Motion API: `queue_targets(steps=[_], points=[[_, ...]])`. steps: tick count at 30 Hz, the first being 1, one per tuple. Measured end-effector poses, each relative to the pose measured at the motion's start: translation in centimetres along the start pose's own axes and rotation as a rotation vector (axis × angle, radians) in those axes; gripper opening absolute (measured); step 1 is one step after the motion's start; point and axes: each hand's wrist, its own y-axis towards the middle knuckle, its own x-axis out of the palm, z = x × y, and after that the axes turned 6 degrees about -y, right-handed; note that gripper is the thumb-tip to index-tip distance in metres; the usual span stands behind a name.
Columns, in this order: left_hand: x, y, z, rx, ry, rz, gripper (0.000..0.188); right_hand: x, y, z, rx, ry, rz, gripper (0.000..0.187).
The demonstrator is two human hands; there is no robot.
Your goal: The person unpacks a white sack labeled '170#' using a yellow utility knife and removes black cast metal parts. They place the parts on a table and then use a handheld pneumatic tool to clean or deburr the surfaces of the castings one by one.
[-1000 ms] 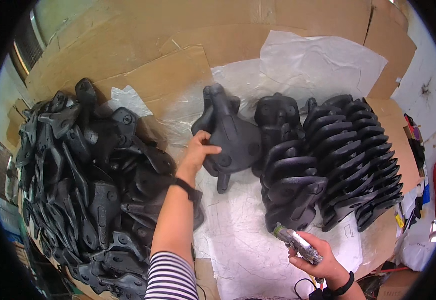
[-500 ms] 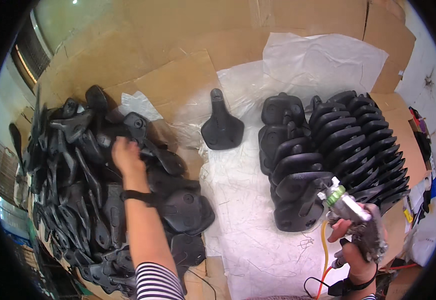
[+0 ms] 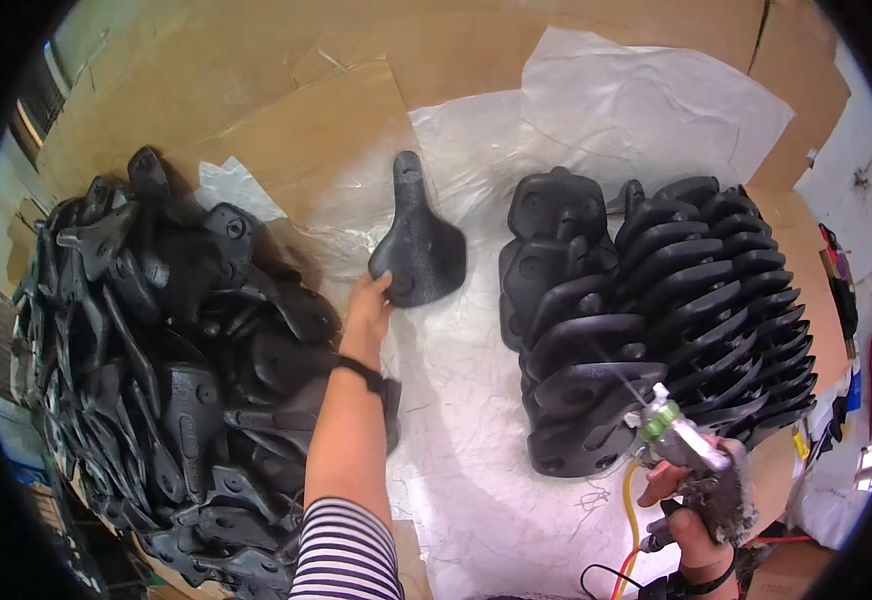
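Observation:
A single black bicycle saddle (image 3: 419, 245) lies on the white sheet, its narrow nose pointing away from me. My left hand (image 3: 368, 306) pinches its near left edge, thumb on top and the other fingers mostly hidden. My right hand (image 3: 694, 500) is wrapped round a paint-smeared spray gun (image 3: 691, 440) with a green ring near its nozzle. A thin streak of mist leaves the nozzle toward the overlapping rows of black saddles (image 3: 671, 280) on the right. Beside my left forearm is a jumbled heap of black saddles (image 3: 191, 400).
A yellow hose (image 3: 630, 500) and a dark cable run below the spray gun. Creased white sheeting (image 3: 476, 450) covers part of the cardboard (image 3: 326, 130), which curves up at the back. Assorted tools and bags crowd the far right edge.
My left hand has moved right from the heap to the lone saddle and taken hold of its edge. The saddle is turned slightly. Mist now shows at the spray gun in my right hand.

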Motion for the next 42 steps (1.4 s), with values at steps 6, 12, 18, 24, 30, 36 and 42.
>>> queue_targets(steps=[6,12,18,24,30,36,42], points=[[-0.2,-11.9,11.1,0.469,0.330,0.201,0.014,-3.4,-2.0,2.1,-0.232,0.106,-0.296,0.064],[-1.9,-21.5,27.5,0.879,-0.560,0.243,0.055,-8.3,-9.3,1.1,-0.166,-0.153,-0.406,0.061],[-3.6,-22.3,13.9,0.466,-0.228,-0.154,0.026,-14.2,-19.7,1.0,0.256,-0.182,-0.288,0.058],[2.4,-23.4,-8.7,-0.023,0.278,-0.114,0.043,-15.5,-25.7,1.6,-0.020,-0.061,0.100,0.053],[10.3,-25.9,-15.5,-0.023,0.574,-0.187,0.041,-16.0,-28.7,1.7,-0.033,0.005,0.131,0.054],[10.8,-29.2,-11.4,-0.013,0.327,-0.413,0.028,-16.7,-28.3,7.8,0.090,-0.188,-0.070,0.052],[7.8,-28.8,0.9,0.154,-0.048,-0.428,0.026,-16.9,-27.5,5.0,-0.167,0.027,0.160,0.057]])
